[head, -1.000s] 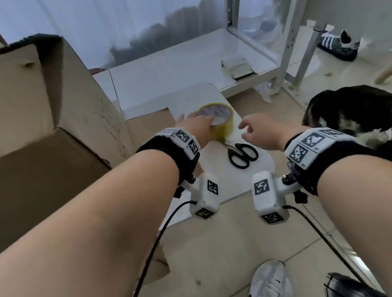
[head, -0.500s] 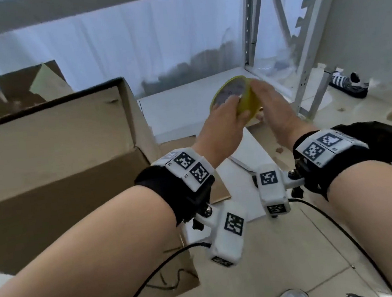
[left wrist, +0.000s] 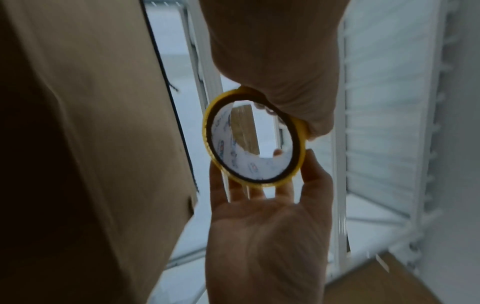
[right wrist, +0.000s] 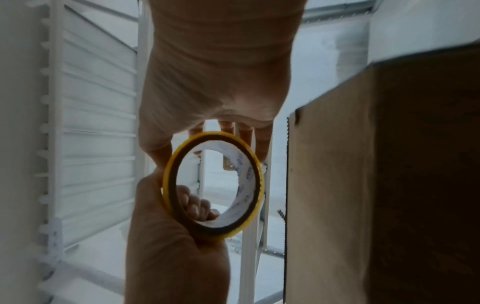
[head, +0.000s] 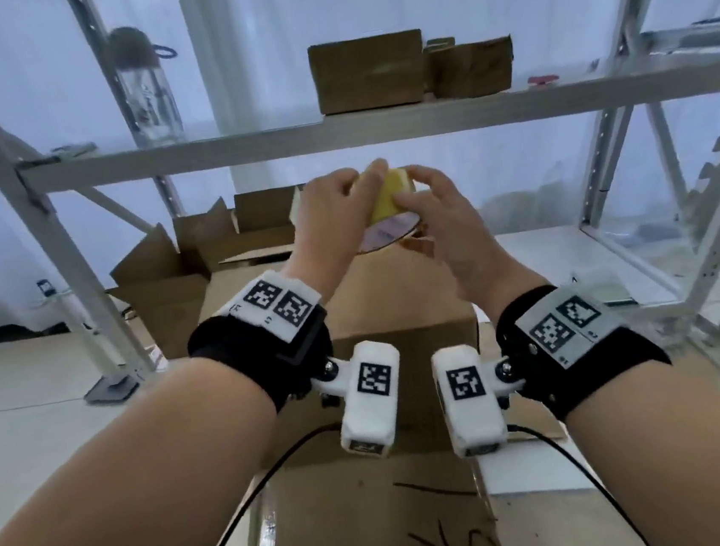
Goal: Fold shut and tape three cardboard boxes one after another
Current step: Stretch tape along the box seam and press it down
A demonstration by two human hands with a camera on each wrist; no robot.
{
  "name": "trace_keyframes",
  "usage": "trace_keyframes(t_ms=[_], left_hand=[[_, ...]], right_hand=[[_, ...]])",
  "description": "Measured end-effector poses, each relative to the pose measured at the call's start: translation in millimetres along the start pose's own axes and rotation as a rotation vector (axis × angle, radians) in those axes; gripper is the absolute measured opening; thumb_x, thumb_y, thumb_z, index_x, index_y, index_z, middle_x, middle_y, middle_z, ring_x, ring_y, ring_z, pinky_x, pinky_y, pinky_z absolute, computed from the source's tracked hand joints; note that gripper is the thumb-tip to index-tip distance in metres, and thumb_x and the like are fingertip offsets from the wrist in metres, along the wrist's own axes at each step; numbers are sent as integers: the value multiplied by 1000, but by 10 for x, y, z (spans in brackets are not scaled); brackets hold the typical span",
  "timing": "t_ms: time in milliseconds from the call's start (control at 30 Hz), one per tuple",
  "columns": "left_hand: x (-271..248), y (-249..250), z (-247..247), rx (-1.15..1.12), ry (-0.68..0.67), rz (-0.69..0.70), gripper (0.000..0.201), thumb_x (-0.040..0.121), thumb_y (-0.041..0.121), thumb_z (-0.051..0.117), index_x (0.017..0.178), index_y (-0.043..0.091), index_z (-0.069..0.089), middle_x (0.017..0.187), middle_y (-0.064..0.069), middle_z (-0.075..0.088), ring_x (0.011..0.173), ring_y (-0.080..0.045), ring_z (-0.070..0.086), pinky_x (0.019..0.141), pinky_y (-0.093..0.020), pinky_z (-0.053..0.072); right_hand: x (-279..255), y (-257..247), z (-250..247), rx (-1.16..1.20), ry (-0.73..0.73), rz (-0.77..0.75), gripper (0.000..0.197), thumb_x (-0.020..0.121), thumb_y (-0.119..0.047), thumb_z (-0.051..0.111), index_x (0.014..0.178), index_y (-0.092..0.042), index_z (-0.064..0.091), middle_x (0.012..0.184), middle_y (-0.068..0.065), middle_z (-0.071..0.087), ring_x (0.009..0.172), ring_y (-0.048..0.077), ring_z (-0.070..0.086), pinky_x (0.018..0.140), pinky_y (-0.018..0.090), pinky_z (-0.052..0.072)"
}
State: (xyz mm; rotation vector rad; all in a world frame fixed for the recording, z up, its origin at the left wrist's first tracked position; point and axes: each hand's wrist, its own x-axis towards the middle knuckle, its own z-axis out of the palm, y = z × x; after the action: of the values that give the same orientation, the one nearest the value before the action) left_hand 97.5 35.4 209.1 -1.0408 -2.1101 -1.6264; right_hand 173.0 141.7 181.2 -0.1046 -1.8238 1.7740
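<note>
I hold the yellow tape roll (head: 387, 201) up in the air with both hands, above the big box (head: 379, 306). My left hand (head: 334, 213) grips one side and my right hand (head: 441, 219) pinches the other

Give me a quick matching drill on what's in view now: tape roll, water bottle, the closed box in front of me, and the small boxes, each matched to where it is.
Things:
1. tape roll
2. water bottle
3. closed box
4. two small boxes

Places:
A. on the rack shelf, right of centre
B. held up between both hands
C. on the rack shelf, at the left
D. below the wrists, directly in front

Pairs: 1-B, 2-C, 3-D, 4-A

The left hand and right hand both grip the roll with curled fingers.
</note>
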Motion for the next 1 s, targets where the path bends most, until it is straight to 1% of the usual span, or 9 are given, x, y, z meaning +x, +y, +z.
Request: trace_keyframes(t_ms=[67, 200, 333, 433, 600, 700, 800, 867, 1000], left_hand=[[-94, -95, -116, -120, -55, -60, 46, 95, 38, 54, 64, 4, 57, 58, -16, 49, 56, -23, 46, 56, -36, 39], [-135, -442, -476, -314, -113, -156, 44, 98, 37, 49, 64, 8, 51, 57, -6, 47, 53, -16, 45, 53, -27, 37], [-79, -614, -701, -426, -119, -252, 45, 97, 40, 49, 58, 19, 53, 53, 3, 50, 50, -11, 50, 54, -24, 41], [-42, -653, -807, -502, -131, -293, 43, 97, 38, 50, 58, 21, 57, 49, 7, 52, 47, -7, 51, 51, -20, 42], [-24, -659, -916, -211, -214, -145, 50, 97, 36, 49, 52, 19, 38, 42, 10, 38, 41, -7, 37, 48, -15, 34], [-36, -657, -903, -174, -234, -107, 51, 98, 35, 48, 51, 17, 38, 41, 12, 38, 41, -5, 35, 47, -13, 34], [-45, -675, -865, -104, -254, -80, 50, 98, 37, 48, 53, 14, 42, 43, 10, 40, 44, -7, 37, 48, -13, 35], [-38, -684, -837, -78, -262, -71, 51, 98, 38, 47, 54, 13, 43, 44, 9, 40, 44, -8, 38, 48, -14, 34], [-41, -681, -752, 16, -273, -25, 54, 98, 38, 47, 53, 10, 41, 45, 3, 35, 43, -9, 35, 47, -17, 32]], right_hand=[[-28, -3, 43, -68, -7, -19, 14, 93, -36, 57, 102, -25, 56, 99, 2, 61, 90, 17, 61, 75, 31, 51], [81, 36, 294, -113, -181, -12, 18, 92, -35, 60, 83, -19, 62, 78, -1, 60, 75, 14, 57, 70, 30, 45], [156, 97, 373, 47, -353, 75, 9, 88, -15, 61, 92, -11, 68, 80, 1, 68, 76, 12, 63, 71, 24, 51], [239, 117, 448, 65, -377, 52, 15, 77, -13, 64, 90, -8, 70, 81, 6, 67, 82, 18, 61, 81, 33, 49], [248, 148, 553, -196, -398, -29, 21, 62, -31, 58, 71, -17, 70, 74, 4, 61, 82, 13, 56, 85, 34, 45], [217, 164, 566, -223, -401, -23, 19, 64, -31, 60, 70, -16, 70, 71, 3, 60, 77, 11, 55, 77, 26, 47], [221, 179, 572, -282, -392, -10, 24, 64, -38, 60, 68, -17, 70, 73, 8, 59, 79, 16, 54, 80, 35, 45], [203, 185, 571, -296, -386, -4, 22, 66, -36, 61, 68, -16, 69, 73, 8, 58, 78, 15, 54, 79, 34, 45], [168, 185, 573, -356, -352, 1, 19, 86, -21, 58, 71, -16, 69, 74, 5, 59, 79, 14, 55, 79, 34, 46]])
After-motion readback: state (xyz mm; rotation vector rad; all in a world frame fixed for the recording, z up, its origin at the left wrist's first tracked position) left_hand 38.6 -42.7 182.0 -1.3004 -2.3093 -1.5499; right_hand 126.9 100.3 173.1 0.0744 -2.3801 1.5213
